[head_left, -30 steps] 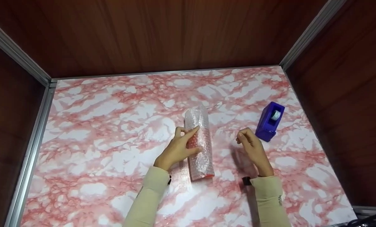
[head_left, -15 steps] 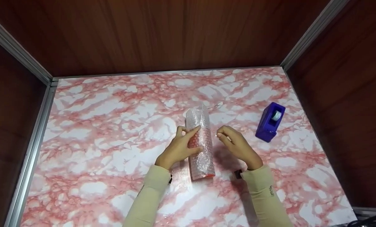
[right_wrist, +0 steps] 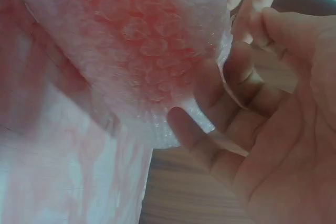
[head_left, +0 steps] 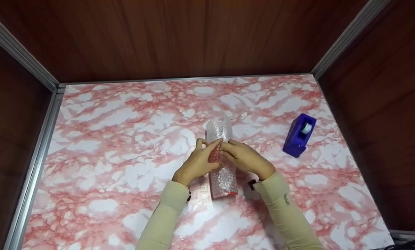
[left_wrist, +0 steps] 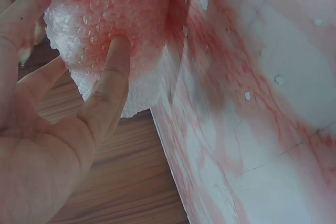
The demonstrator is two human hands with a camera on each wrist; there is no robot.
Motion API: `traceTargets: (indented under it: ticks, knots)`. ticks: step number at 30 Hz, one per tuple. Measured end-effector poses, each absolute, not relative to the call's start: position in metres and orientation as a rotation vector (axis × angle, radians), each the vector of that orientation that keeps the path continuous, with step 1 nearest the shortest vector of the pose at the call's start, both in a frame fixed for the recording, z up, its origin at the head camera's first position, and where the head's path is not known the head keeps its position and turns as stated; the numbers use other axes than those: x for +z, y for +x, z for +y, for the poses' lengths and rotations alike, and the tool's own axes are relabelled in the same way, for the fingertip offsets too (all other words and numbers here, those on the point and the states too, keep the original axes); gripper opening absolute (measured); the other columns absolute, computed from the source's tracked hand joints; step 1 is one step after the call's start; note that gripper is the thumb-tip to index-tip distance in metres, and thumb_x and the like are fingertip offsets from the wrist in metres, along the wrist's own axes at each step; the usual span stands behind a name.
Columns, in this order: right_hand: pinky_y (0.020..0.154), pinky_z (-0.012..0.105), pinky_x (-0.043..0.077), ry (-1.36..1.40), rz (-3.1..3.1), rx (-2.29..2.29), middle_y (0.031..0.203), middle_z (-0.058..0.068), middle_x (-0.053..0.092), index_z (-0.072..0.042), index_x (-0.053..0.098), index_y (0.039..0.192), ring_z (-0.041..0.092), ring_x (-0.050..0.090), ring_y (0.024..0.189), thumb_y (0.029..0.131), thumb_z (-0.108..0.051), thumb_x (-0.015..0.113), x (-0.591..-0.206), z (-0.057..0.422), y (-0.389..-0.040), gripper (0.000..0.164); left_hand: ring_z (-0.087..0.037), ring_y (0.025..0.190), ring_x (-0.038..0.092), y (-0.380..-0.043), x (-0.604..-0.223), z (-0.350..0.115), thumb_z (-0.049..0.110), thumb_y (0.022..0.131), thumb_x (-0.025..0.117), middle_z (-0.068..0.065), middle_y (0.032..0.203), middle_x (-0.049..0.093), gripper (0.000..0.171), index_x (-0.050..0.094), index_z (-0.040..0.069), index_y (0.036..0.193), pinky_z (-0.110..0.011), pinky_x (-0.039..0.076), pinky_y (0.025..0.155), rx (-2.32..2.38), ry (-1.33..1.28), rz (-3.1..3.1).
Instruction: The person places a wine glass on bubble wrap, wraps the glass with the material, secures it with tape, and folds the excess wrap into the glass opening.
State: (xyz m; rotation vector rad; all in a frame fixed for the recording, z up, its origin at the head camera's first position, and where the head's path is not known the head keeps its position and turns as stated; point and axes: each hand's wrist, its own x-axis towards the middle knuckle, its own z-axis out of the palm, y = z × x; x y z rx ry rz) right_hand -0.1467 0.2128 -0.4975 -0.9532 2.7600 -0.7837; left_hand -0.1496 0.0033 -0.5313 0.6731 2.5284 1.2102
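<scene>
A roll of bubble wrap [head_left: 225, 180] with something red inside lies lengthwise on the table. My left hand [head_left: 195, 163] holds it from the left, thumb and forefinger spread over its top. In the left wrist view, fingers [left_wrist: 116, 59] lie along the wrap's bubbly side. My right hand [head_left: 249, 159] has its bent fingertips on top of the roll, close beside the left forefinger. Its thumb and forefinger are pinched together; the small pale, clear strip seen there earlier is now hidden. In the right wrist view, other fingers [right_wrist: 191, 132] touch the wrap's side.
A blue tape dispenser [head_left: 292, 144] with a roll of tape [head_left: 306, 128] stands to the right on the red-and-white marbled table [head_left: 117, 166]. Dark wooden panels [head_left: 179, 41] with metal frame bars enclose the back and sides. Black cables [head_left: 407, 242] show at the lower right corner.
My right hand has moved left from beside the tape dispenser onto the top of the bubble wrap roll, its thumb and forefinger still pinched. The left hand and the roll have stayed in place.
</scene>
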Motion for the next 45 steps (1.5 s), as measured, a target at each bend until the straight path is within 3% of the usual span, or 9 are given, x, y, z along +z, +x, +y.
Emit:
traceTargets:
  ticks: [5,9,18,24,27,34,39,45]
  knots:
    - [0.063,0.037,0.048,-0.984,2.825,-0.596,0.091,0.002,0.055,-0.013,0.063,0.11,0.017,0.053,0.07,0.104,-0.025,0.057,-0.495,0.207,-0.149,0.014,-0.024,0.094,0.058,-0.149,-0.53,0.004,0.025,0.087,0.079,-0.01,0.126,0.034,0.084,0.034,0.03,0.158,-0.034,0.05,0.082,1.221,0.668,2.516]
    - [0.056,0.035,0.046,-0.955,2.883,-0.44,0.084,0.002,0.052,-0.013,0.062,0.103,0.017,0.049,0.063,0.102,-0.024,0.059,-0.493,0.201,-0.149,0.011,-0.024,0.093,0.058,-0.149,-0.53,0.005,0.031,0.087,0.08,-0.009,0.124,0.034,0.083,0.035,0.03,0.157,-0.035,0.05,0.083,1.221,0.69,2.524]
    - [0.057,0.043,0.05,-0.79,2.979,-0.245,0.076,0.003,0.056,-0.014,0.059,0.091,0.025,0.059,0.065,0.098,-0.027,0.065,-0.488,0.19,-0.15,0.016,-0.024,0.094,0.058,-0.15,-0.529,0.007,0.038,0.087,0.079,-0.011,0.125,0.035,0.082,0.038,0.026,0.156,-0.034,0.05,0.084,1.223,0.724,2.554]
    - [0.052,0.039,0.048,-0.605,3.029,-0.364,0.067,-0.002,0.054,-0.013,0.056,0.084,0.018,0.054,0.056,0.091,-0.039,0.072,-0.491,0.197,-0.153,0.032,-0.023,0.09,0.057,-0.15,-0.531,0.007,0.034,0.087,0.08,-0.01,0.124,0.035,0.083,0.036,0.027,0.157,-0.033,0.049,0.084,1.226,0.716,2.542]
    - [0.05,0.037,0.046,-0.477,3.013,-0.494,0.066,-0.002,0.054,-0.012,0.057,0.088,0.018,0.053,0.055,0.085,-0.054,0.074,-0.499,0.205,-0.155,0.046,-0.023,0.093,0.057,-0.149,-0.532,0.006,0.038,0.087,0.079,-0.008,0.124,0.034,0.083,0.035,0.028,0.158,-0.034,0.049,0.085,1.245,0.684,2.52]
    - [0.052,0.036,0.042,-0.094,2.811,-0.813,0.073,0.004,0.056,-0.011,0.054,0.096,0.02,0.053,0.059,0.075,-0.083,0.06,-0.529,0.219,-0.154,0.075,-0.02,0.087,0.056,-0.147,-0.534,0.003,0.043,0.088,0.077,-0.007,0.127,0.033,0.083,0.033,0.033,0.158,-0.036,0.049,0.083,1.262,0.651,2.496]
    - [0.056,0.036,0.041,0.097,2.714,-0.985,0.075,0.007,0.056,-0.012,0.046,0.101,0.022,0.052,0.063,0.069,-0.086,0.062,-0.543,0.216,-0.151,0.082,-0.02,0.083,0.054,-0.146,-0.536,0.0,0.044,0.088,0.076,-0.008,0.128,0.032,0.082,0.033,0.035,0.157,-0.037,0.049,0.083,1.294,0.636,2.457]
    - [0.068,0.04,0.046,0.194,2.63,-1.129,0.091,0.014,0.062,-0.012,0.043,0.117,0.027,0.059,0.078,0.074,-0.081,0.065,-0.554,0.212,-0.15,0.084,-0.022,0.091,0.058,-0.15,-0.541,-0.007,0.046,0.094,0.067,-0.012,0.13,0.034,0.08,0.024,0.032,0.16,-0.04,0.051,0.082,1.435,0.561,2.332]
